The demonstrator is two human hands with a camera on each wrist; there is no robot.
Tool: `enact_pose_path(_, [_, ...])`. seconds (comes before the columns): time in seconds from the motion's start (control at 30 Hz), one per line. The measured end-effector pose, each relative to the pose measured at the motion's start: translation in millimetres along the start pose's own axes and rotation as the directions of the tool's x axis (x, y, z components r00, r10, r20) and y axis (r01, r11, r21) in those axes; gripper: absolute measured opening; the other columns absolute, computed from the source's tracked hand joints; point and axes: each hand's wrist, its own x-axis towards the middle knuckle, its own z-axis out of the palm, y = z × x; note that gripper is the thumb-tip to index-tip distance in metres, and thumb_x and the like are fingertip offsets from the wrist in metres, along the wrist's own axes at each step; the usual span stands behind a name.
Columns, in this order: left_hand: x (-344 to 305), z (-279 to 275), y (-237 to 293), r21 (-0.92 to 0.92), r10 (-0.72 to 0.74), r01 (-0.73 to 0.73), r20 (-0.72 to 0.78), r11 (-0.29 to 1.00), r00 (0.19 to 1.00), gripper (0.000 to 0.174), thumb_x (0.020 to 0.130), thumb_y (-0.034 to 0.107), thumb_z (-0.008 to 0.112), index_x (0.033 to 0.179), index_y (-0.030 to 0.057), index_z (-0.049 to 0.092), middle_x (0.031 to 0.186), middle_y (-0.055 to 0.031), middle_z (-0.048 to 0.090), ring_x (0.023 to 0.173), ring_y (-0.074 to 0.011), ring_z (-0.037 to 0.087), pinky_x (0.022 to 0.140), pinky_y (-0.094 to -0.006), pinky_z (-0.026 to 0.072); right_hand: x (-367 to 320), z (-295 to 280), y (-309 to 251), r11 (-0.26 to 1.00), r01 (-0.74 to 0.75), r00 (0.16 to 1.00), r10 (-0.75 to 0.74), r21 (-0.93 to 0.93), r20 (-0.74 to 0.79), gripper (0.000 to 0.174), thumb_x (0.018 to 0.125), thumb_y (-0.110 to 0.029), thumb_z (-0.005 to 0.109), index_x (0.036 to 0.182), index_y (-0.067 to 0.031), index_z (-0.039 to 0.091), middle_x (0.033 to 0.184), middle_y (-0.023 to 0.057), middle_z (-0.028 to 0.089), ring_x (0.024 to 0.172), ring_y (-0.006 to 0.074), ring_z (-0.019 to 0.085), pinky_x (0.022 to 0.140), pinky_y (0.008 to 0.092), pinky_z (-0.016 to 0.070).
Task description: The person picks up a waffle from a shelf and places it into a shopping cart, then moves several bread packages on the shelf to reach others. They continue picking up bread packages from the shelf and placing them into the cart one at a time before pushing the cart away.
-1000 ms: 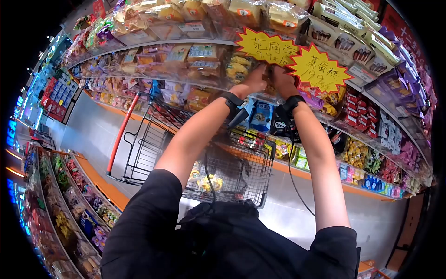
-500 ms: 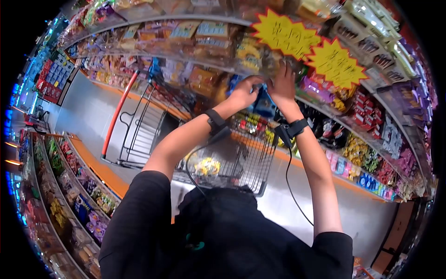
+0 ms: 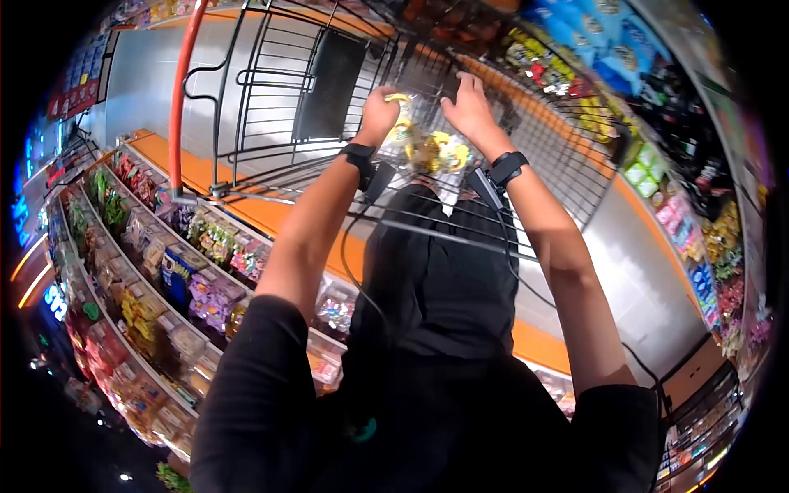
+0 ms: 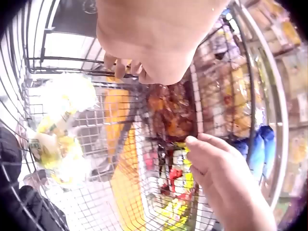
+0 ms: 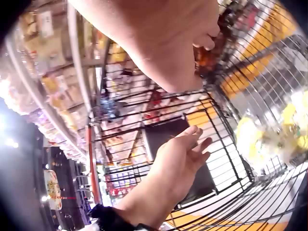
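Note:
In the head view my left hand and right hand are held apart over a wire shopping cart. Yellow-and-clear plastic packs lie in the basket between and below them. My left hand's fingers are relaxed, with nothing in them in the right wrist view, where the packs sit off to the side. The right hand has loosely extended fingers and holds nothing in the left wrist view. Glare washes out part of the packs.
The cart's red handle is at the left, with a black panel in the basket's handle end. Shelves of bagged snacks run along the lower left; blue packets and other goods line the far side. Tiled floor shows between.
Both hands have come down from the shelf to above the cart and spread apart. The head view has tilted down. More yellow-and-clear packs show in the basket than before.

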Motion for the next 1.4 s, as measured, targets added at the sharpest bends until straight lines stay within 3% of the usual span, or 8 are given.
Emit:
enact_pose_path(0.27, [33.9, 22.2, -123.2, 0.059, -0.296, 0.292, 0.076, 0.955, 0.952, 0.052, 0.077, 0.022, 0.065, 0.119, -0.0063, 0.054, 0.11, -0.0256, 0.062, 0.104, -0.0348, 0.061, 0.091, -0.0374, 0.0455, 51.8, 201.3, 79.0, 0.943, -0.326, 0.918, 0.3, 0.066, 0.258, 0.061, 0.08, -0.039, 0.064, 0.117, 0.0072, 0.049, 0.108, 0.0288, 0.06, 0.104, 0.0413, 0.058, 0.091, 0.0414, 0.0456])
enact_pose_path(0.43, [46.7, 34.5, -120.6, 0.179, -0.402, 0.402, -0.036, 0.898, 0.915, 0.054, 0.081, 0.025, 0.063, 0.123, -0.0062, 0.053, 0.117, -0.0244, 0.06, 0.109, -0.0335, 0.059, 0.094, -0.0359, 0.0444, 62.2, 239.1, 84.8, 0.829, -0.521, 0.85, 0.482, 0.202, 0.213, 0.063, 0.077, -0.039, 0.067, 0.112, 0.0102, 0.05, 0.107, 0.0302, 0.061, 0.104, 0.0406, 0.06, 0.089, 0.0405, 0.0483])
enact_pose_path(0.63, [55.3, 46.3, -128.1, 0.086, -0.393, 0.391, 0.005, 0.916, 0.92, 0.039, 0.081, 0.028, 0.066, 0.102, -0.0047, 0.063, 0.093, -0.0211, 0.067, 0.089, -0.0319, 0.066, 0.081, -0.039, 0.0495, 62.7, 241.6, 79.1, 0.73, -0.549, 0.818, 0.569, 0.407, 0.082, 0.055, 0.073, -0.014, 0.075, 0.117, 0.0081, 0.05, 0.105, 0.0182, 0.064, 0.094, 0.0261, 0.064, 0.08, 0.0325, 0.0511])
enact_pose_path(0.73, [64.3, 42.6, -144.6, -0.308, -0.509, 0.533, 0.161, 0.788, 0.845, 0.044, 0.085, 0.037, 0.065, 0.101, -0.0043, 0.063, 0.092, -0.0151, 0.068, 0.085, -0.024, 0.066, 0.077, -0.035, 0.0498, 52.4, 194.5, 50.3, 0.473, -0.496, 0.848, 0.443, 0.728, 0.29, 0.048, 0.08, 0.001, 0.065, 0.124, 0.0109, 0.046, 0.111, 0.0145, 0.062, 0.097, 0.0181, 0.061, 0.082, 0.0285, 0.0501])
enact_pose_path(0.77, [58.7, 21.7, -106.2, -0.371, -0.492, 0.541, 0.225, 0.755, 0.841, 0.041, 0.087, 0.035, 0.063, 0.1, -0.0042, 0.063, 0.092, -0.0118, 0.068, 0.082, -0.0184, 0.064, 0.073, -0.031, 0.0499, 47.5, 177.1, 43.4, 0.365, -0.464, 0.875, 0.332, 0.807, 0.353, 0.043, 0.082, 0.001, 0.063, 0.122, 0.0093, 0.048, 0.112, 0.014, 0.061, 0.099, 0.0178, 0.06, 0.084, 0.0282, 0.0494])
enact_pose_path(0.9, [51.5, -18.1, -26.0, -0.622, -0.171, 0.347, 0.327, 0.702, 0.93, 0.025, 0.089, 0.021, 0.064, 0.098, -0.0023, 0.061, 0.087, -0.0053, 0.064, 0.077, -0.0099, 0.058, 0.069, -0.0251, 0.0476, 25.9, 87.2, -9.8, 0.222, -0.397, 0.912, 0.203, 0.891, 0.356, 0.042, 0.086, 0.001, 0.058, 0.127, 0.0003, 0.045, 0.115, 0.0099, 0.058, 0.104, 0.0177, 0.059, 0.089, 0.0272, 0.0475])
enact_pose_path(1.1, [-17.3, -68.7, 116.3, -0.646, 0.128, -0.012, 0.132, 0.763, 0.983, 0.025, 0.092, 0.018, 0.061, 0.107, 0.0003, 0.053, 0.087, -0.0023, 0.061, 0.08, -0.0057, 0.054, 0.069, -0.0213, 0.0448, -16.2, -36.2, -76.1, 0.258, -0.272, 0.959, 0.15, 0.927, 0.24, 0.046, 0.082, 0.004, 0.06, 0.125, -0.0037, 0.045, 0.103, 0.0073, 0.06, 0.095, 0.014, 0.06, 0.079, 0.026, 0.0518])
enact_pose_path(1.4, [-130.0, -72.5, 244.3, -0.863, 0.322, -0.154, 0.01, 0.481, 0.947, 0.026, 0.094, 0.018, 0.056, 0.114, 0.001, 0.053, 0.109, -0.0084, 0.062, 0.099, -0.0124, 0.058, 0.087, -0.0287, 0.0454, -98.9, -181.3, -101.8, 0.506, 0.143, 0.985, -0.16, 0.85, -0.07, 0.052, 0.077, 0.002, 0.069, 0.123, -0.0041, 0.045, 0.114, 0.0068, 0.055, 0.103, 0.0145, 0.056, 0.086, 0.0278, 0.0474])
